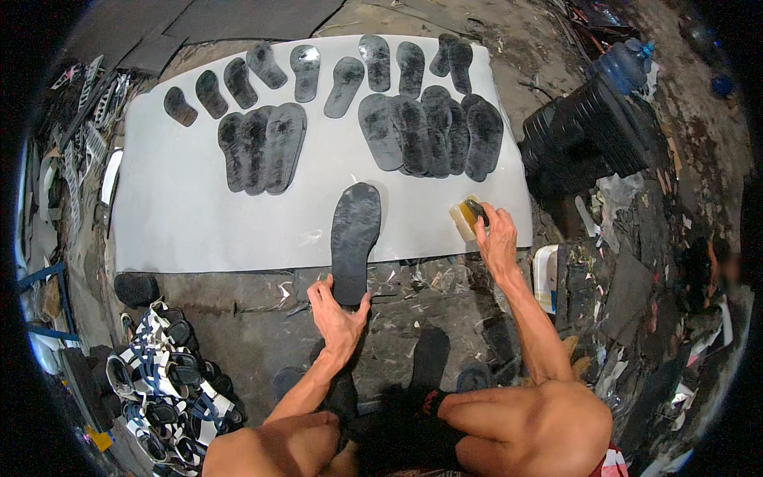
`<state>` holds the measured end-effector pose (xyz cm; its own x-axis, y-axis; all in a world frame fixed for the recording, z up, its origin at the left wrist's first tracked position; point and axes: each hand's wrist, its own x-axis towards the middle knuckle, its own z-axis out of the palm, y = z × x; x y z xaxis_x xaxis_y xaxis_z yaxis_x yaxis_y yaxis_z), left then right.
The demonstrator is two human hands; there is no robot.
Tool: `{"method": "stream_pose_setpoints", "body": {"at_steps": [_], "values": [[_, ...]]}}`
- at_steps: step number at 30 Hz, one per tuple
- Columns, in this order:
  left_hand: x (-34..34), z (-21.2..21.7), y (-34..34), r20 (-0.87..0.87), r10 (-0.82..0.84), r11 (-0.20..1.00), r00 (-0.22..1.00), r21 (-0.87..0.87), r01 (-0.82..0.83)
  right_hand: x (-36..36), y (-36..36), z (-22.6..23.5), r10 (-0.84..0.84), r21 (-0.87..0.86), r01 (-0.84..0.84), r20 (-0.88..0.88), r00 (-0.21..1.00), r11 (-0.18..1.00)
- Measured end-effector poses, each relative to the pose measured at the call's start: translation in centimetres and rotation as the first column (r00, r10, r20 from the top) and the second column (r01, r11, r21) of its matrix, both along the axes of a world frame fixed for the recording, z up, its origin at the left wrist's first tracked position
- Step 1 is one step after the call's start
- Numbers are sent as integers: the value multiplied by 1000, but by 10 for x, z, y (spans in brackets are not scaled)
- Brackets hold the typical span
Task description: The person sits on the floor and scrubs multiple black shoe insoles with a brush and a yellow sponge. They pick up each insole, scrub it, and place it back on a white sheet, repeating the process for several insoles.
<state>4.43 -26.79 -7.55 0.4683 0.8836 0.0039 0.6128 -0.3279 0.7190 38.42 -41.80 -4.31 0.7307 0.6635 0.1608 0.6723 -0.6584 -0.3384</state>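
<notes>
My left hand (338, 319) is closed round the heel end of a black shoe sole (355, 230), thumb on one side and fingers on the other. The sole lies lengthwise, its toe end on the white sheet (191, 230) and its heel past the near edge. At the sheet's right side, my right hand (498, 242) grips a dark-handled brush-like tool (475, 210). Its working end meets a yellowish patch (461, 222) that looks like glue in a shallow holder; the exact shape is partly hidden by the fingers.
Shiny black soles (305, 71) line the sheet's far side, with overlapping soles at left (253, 151) and right (429, 135). Sandals (163, 381) are heaped at lower left. Black crates (588, 131) and a blue water jug (624, 63) stand at right; scraps litter the ground.
</notes>
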Motion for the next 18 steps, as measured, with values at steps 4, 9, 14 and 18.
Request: {"method": "stream_pose_setpoints", "body": {"at_steps": [4, 9, 14, 18], "values": [[-5, -10, 2, 19, -17, 1000, 1000, 12, 17, -3, 4, -9, 4, 1, -4, -17, 1000, 1000], [-6, -16, 5, 47, 4, 997, 999, -81, 0, 13, 6, -4, 19, -5, -19, 6, 1000, 1000], [-5, -10, 8, 4, -4, 999, 1000, -36, 4, 8, 11, 3, 30, -47, -31, -10, 999, 998], [-5, -14, 8, 52, -30, 999, 998, 17, 29, 17, 8, -12, 42, -107, -48, -58, 997, 993]]}}
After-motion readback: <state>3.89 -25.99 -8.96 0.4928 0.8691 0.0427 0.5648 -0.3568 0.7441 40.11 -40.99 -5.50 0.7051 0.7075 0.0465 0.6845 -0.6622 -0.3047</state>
